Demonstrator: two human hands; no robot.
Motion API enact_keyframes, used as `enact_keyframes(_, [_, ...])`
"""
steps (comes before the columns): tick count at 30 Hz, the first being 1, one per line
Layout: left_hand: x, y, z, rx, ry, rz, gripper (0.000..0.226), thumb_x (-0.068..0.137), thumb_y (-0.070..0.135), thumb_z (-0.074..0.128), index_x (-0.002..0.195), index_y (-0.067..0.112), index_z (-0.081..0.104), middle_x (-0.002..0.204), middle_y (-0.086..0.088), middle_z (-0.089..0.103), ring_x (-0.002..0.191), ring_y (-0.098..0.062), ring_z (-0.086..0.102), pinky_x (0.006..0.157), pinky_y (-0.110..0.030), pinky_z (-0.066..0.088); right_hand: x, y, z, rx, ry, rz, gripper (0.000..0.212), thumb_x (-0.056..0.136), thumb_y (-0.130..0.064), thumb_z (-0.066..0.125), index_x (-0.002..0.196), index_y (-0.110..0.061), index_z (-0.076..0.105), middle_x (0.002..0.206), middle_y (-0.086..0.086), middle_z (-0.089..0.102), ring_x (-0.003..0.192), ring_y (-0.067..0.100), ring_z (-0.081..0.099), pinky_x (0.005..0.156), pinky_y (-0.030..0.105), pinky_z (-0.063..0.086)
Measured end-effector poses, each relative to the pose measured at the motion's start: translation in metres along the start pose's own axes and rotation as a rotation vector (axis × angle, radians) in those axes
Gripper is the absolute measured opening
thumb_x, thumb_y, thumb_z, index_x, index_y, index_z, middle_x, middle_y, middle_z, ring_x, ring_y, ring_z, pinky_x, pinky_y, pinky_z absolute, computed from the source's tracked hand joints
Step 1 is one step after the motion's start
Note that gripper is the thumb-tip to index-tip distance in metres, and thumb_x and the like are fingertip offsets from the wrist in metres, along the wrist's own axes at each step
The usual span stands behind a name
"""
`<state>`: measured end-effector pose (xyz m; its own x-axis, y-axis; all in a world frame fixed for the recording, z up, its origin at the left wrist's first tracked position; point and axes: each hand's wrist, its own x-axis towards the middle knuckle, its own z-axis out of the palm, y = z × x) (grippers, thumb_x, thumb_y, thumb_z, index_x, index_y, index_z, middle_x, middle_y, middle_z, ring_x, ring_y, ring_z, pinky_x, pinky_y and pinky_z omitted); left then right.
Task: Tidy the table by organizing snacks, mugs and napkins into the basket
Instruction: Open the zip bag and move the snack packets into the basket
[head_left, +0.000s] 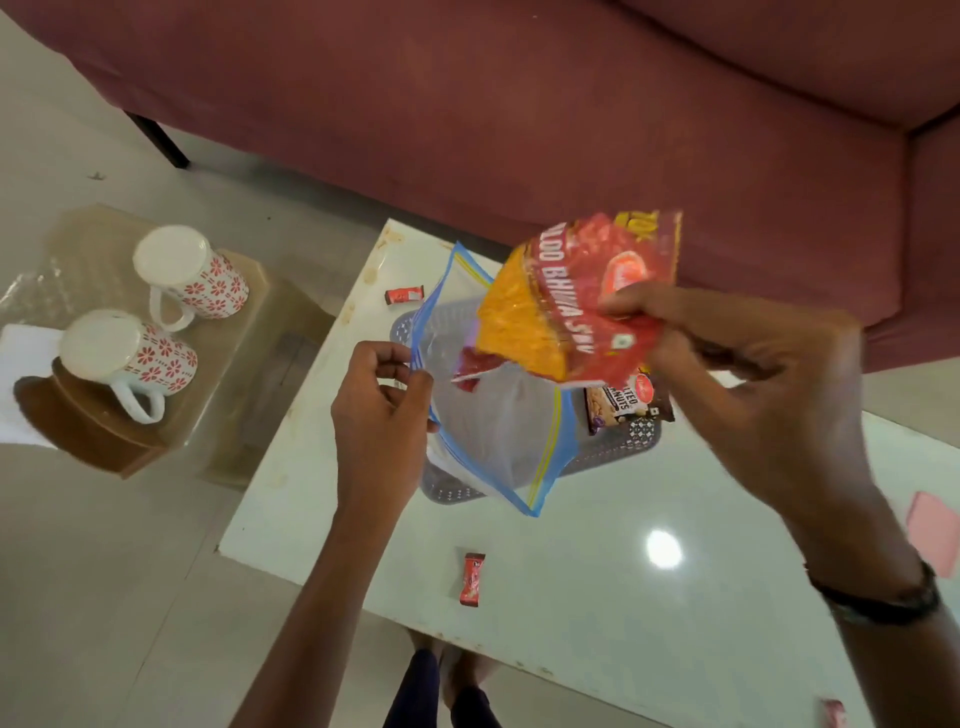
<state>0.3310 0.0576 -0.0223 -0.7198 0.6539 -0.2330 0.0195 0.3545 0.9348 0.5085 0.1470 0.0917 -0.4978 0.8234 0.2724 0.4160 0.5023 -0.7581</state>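
Left hand (382, 410) pinches the clear blue-edged zip bag (493, 410) open above the grey plastic basket (623, 441); right hand (753, 379) pinches the red-orange snack packet (582, 296) over it; both floral mugs (189, 283) and small red sweets (471, 578) remain outside

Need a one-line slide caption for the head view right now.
Left hand holds zip bag open above basket; right hand brings snack packet.

Two mugs (189, 280) (127, 356), two snack packets (587, 296) (628, 408), three candies (405, 296) (471, 579) (834, 713)
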Motion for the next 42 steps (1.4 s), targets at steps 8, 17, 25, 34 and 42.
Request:
enact_keyframes(8, [0.0,-0.005,-0.003,-0.018,0.04,-0.011,0.012,0.086,0.008,0.058,0.094,0.016,0.054,0.078,0.008,0.057,0.05,-0.004,0.056,0.048,-0.015,0.05,0.012,0.034,-0.045,-0.046,0.127,0.259,0.018,0.082,-0.032,0.073,0.097,-0.021,0.074,0.08,-0.009,0.075,0.07,0.004,0.069,0.066,0.027,0.058])
enact_keyframes(17, [0.002,-0.012,-0.003,-0.012,0.059,-0.001,0.012,0.086,0.009,0.057,0.095,0.016,0.054,0.079,0.01,0.056,0.048,-0.001,0.055,0.05,-0.016,0.052,0.008,0.175,0.027,-0.308,-0.071,0.425,0.015,0.078,-0.016,0.073,0.093,-0.016,0.077,0.088,0.0,0.076,0.058,-0.017,0.057,0.061,0.003,0.044])
enact_keyframes(25, [0.002,-0.011,0.0,-0.009,0.065,-0.002,0.012,0.086,0.009,0.057,0.096,0.015,0.054,0.079,0.01,0.056,0.049,-0.001,0.055,0.051,-0.017,0.053,-0.005,0.235,0.089,-0.305,-0.146,0.572,0.016,0.082,-0.018,0.069,0.095,-0.02,0.077,0.097,-0.001,0.075,0.087,0.005,0.066,0.064,-0.002,0.036])
enact_keyframes(34, [0.001,-0.014,0.002,0.008,0.066,-0.011,0.013,0.087,0.012,0.058,0.099,0.015,0.054,0.081,0.012,0.057,0.055,-0.001,0.059,0.053,-0.018,0.053,-0.015,0.253,0.089,-0.357,-0.153,0.65,0.024,0.083,-0.007,0.06,0.1,-0.018,0.074,0.109,0.006,0.071,0.105,0.025,0.063,0.077,0.026,0.05])
enact_keyframes(42, [0.002,-0.014,0.003,0.016,0.075,-0.011,0.014,0.087,0.013,0.057,0.1,0.015,0.054,0.082,0.014,0.058,0.056,0.001,0.06,0.051,-0.014,0.052,-0.018,0.253,0.087,-0.314,-0.13,0.665,0.019,0.088,-0.015,0.062,0.104,-0.014,0.072,0.117,0.009,0.066,0.108,0.025,0.061,0.075,0.021,0.043])
